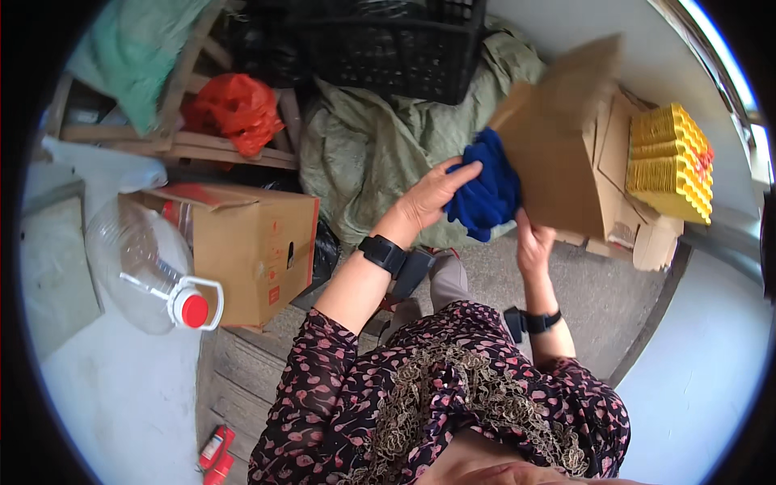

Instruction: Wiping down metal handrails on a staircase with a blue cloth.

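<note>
My left hand (440, 194) is closed on a bunched blue cloth (485, 194), its thumb lying across the top. The cloth is at the left side of a brown cardboard box (558, 162), which is tilted with a flap standing up. Below the box's lower edge is my right hand (533, 242), gripping the cardboard there; part of its fingers is hidden behind the box. Whether the cloth is partly inside the box I cannot tell.
To the right, a yellow stack of bumpy trays (671, 162) rests on flattened cardboard (626, 222). A black crate (388, 56) and grey-green woven sheeting (356, 153) lie ahead. On the left are a red plastic bag (234, 113), another carton (259, 250) and a large clear bottle (137, 259).
</note>
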### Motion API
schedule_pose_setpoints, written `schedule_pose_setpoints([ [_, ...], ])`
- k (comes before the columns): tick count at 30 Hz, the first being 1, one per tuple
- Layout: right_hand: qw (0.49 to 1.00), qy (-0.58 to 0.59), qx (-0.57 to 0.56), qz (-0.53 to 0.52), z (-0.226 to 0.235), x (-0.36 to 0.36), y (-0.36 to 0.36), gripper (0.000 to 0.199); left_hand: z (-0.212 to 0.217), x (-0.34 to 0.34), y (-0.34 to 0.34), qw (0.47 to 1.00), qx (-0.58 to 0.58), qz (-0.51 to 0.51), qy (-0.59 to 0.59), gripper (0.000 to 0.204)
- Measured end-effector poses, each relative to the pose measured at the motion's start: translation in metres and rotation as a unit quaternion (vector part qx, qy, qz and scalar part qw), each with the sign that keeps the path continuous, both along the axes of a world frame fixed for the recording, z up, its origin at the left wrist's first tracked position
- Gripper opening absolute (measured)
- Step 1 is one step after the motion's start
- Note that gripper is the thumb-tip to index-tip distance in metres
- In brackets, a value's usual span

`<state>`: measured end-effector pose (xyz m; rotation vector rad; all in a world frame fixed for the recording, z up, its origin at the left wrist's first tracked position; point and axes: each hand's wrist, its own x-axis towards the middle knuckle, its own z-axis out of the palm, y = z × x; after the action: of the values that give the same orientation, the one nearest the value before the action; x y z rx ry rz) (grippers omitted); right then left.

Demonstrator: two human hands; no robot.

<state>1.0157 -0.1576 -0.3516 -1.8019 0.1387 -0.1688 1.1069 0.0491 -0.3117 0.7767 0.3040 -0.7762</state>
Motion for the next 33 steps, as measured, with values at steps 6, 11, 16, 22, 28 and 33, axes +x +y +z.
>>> schedule_pose_setpoints([
  [6,0.982,-0.047,-0.144,0.110,0.080,0.003,0.004,0.032,0.071,-0.034,0.038,0.993,-0.085,0.063,-0.055,0.037],
  [11,0.953,-0.162,-0.100,0.235,0.130,0.034,0.050,0.024,0.145,-0.085,0.099,0.965,-0.046,0.199,-0.164,0.037],
  [16,0.880,-0.243,-0.080,0.400,0.178,0.025,0.093,0.027,0.219,-0.218,0.148,0.904,0.072,0.333,-0.260,0.025],
  [22,0.716,-0.157,0.063,0.677,0.237,-0.024,0.197,0.044,0.247,-0.401,0.156,0.803,0.137,0.509,-0.279,0.026],
  [28,0.407,-0.289,-0.001,0.867,0.326,-0.243,0.338,0.026,0.198,-0.583,0.146,0.659,0.096,0.705,-0.243,0.034],
  [33,0.428,-0.215,0.017,0.878,0.308,-0.345,0.385,0.010,0.181,-0.671,0.156,0.554,0.068,0.792,-0.248,0.033],
])
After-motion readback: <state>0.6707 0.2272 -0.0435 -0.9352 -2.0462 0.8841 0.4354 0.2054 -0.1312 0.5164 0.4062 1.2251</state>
